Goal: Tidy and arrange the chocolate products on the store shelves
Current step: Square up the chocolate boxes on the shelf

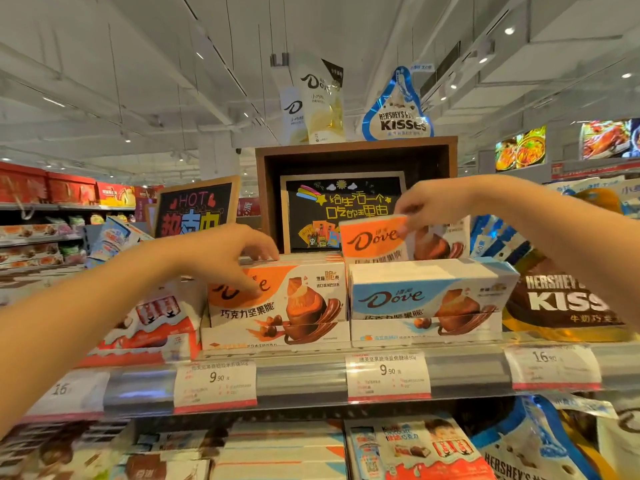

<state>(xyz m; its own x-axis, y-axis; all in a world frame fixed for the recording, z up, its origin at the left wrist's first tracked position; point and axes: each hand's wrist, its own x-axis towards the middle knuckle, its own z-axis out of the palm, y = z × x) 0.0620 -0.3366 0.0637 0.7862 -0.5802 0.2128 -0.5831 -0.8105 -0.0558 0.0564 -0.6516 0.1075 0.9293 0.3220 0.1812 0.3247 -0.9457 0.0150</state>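
Person faces a store shelf (311,379) of chocolate, both arms up. Left hand (228,251) rests on the front orange Dove box (294,299), fingers curled over its top edge, thumb pressed on the front face, so gripping it. That box stands upright in its tray on the top shelf, just beside the blue Dove box (426,292) to its right. Right hand (426,202) pinches the top corner of a second orange Dove box (374,237), held raised and a bit tilted above and behind the blue one. Kinder boxes (156,323) sit left of the Dove stacks, a brown Hershey's Kisses bag (564,303) to the right. Price tags (214,384) hang on the shelf rail. A black chalkboard sign (346,209) stands behind in a wooden frame.
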